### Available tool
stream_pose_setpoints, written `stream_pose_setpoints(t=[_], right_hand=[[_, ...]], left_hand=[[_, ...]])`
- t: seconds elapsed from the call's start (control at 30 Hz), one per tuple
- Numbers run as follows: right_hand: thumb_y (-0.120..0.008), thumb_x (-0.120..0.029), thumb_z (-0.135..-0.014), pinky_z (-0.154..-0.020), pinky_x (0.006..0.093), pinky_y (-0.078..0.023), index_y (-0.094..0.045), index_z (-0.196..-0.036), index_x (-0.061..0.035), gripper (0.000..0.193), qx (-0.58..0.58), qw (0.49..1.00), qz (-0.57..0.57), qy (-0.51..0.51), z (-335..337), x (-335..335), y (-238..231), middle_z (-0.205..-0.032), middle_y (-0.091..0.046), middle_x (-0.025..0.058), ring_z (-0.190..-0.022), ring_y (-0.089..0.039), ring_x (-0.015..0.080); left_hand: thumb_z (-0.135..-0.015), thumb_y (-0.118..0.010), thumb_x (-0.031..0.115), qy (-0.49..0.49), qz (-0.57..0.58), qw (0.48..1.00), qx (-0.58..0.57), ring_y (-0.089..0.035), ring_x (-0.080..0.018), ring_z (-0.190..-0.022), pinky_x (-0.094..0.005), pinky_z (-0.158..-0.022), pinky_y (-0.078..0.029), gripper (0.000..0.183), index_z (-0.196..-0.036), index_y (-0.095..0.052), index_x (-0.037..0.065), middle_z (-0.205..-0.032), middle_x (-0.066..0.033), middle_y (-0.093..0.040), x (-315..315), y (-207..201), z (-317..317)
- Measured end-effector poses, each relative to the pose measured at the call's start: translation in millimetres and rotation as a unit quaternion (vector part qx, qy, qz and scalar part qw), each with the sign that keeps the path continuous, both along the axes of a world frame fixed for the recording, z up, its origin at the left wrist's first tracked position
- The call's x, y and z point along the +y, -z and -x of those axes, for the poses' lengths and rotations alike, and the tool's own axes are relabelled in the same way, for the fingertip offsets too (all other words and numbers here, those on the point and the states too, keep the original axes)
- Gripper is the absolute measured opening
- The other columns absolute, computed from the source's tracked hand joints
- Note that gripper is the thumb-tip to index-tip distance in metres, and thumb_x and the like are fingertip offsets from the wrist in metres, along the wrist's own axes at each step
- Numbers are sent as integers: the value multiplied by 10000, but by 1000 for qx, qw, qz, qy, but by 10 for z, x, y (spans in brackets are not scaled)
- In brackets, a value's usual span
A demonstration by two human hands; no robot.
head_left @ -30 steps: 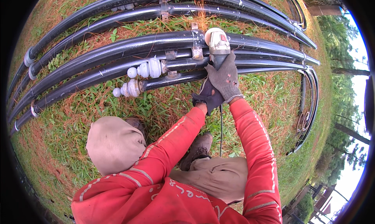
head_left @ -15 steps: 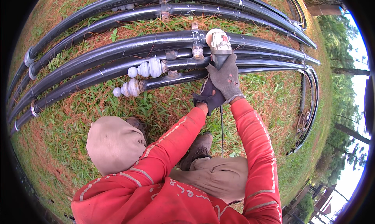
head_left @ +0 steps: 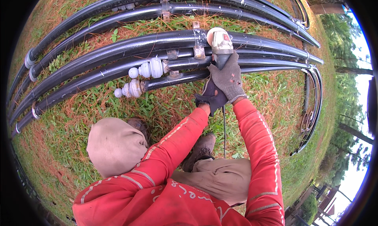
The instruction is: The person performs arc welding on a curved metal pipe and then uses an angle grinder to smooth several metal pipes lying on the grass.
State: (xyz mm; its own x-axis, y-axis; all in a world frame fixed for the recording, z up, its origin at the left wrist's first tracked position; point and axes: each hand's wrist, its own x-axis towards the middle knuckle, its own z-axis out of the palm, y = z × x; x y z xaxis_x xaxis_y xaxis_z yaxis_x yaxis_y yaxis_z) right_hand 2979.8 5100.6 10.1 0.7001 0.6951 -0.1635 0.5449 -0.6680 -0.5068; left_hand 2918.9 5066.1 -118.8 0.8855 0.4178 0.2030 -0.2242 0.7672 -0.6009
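Note:
An angle grinder (head_left: 223, 45) with a pale round disc (head_left: 214, 36) lies over the thick black pipe (head_left: 157, 42), the disc beside a bare metal clamp (head_left: 200, 38). My right hand (head_left: 230, 77), in a worn grey glove, is wrapped round the grinder's body. Below and left of it, my left hand (head_left: 212, 96), in a dark glove, closes at the rear of the tool. Its fingers are partly hidden under the right hand. A black cord (head_left: 224, 131) hangs from the grinder toward my legs.
Grey-white turned finials (head_left: 151, 68) cap the shorter black pipes. Further pipes (head_left: 130, 19) with a clamp (head_left: 165, 7) lie beyond. Curled metal scrollwork (head_left: 307, 121) is at the right. My boot (head_left: 201, 149) and knee (head_left: 116, 145) are near, on grass (head_left: 165, 102) strewn with pine needles.
The grinder and both hands stay almost in place; the disc has shifted very slightly left and up along the pipe beside the clamp.

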Motion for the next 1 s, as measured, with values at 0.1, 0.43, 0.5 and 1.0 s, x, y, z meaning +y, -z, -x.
stream_pose_setpoints(t=[0.1,0.43,0.5,1.0], right_hand=[[-848,-242,-790,-886,554,-551,-391,-1266,45,719,1,1000,15,6,-1,32,-12,-1072,-673,351,-1035,-678,541],[-834,-238,-803,-865,555,-559,-385,-1217,79,687,-12,1000,16,-9,21,57,-54,-1025,-670,367,-997,-681,552],[-836,-240,-803,-863,555,-560,-385,-1218,79,690,-12,1000,14,-5,-3,32,-36,-1021,-672,367,-992,-683,553],[-840,-235,-800,-879,562,-552,-394,-1195,58,665,-9,1000,18,2,-48,8,-20,-1055,-662,368,-1019,-679,546]], left_hand=[[-1130,-384,438,-2,-14,1000,22,-594,-318,-1318,-463,-1186,-441,541,-1512,-499,72,-1458,-147,-598,-38,101,-12],[-1140,-347,428,-32,-170,958,230,-534,-323,-1375,-502,-1228,-374,541,-1536,-464,77,-1519,-148,-542,-90,209,-17],[-1134,-362,440,-8,-142,961,239,-535,-325,-1374,-502,-1229,-372,548,-1531,-472,79,-1517,-147,-545,-72,118,-28],[-1106,-426,491,35,-70,971,227,-542,-336,-1362,-499,-1230,-372,589,-1504,-511,65,-1495,-146,-568,-41,-125,-16]])
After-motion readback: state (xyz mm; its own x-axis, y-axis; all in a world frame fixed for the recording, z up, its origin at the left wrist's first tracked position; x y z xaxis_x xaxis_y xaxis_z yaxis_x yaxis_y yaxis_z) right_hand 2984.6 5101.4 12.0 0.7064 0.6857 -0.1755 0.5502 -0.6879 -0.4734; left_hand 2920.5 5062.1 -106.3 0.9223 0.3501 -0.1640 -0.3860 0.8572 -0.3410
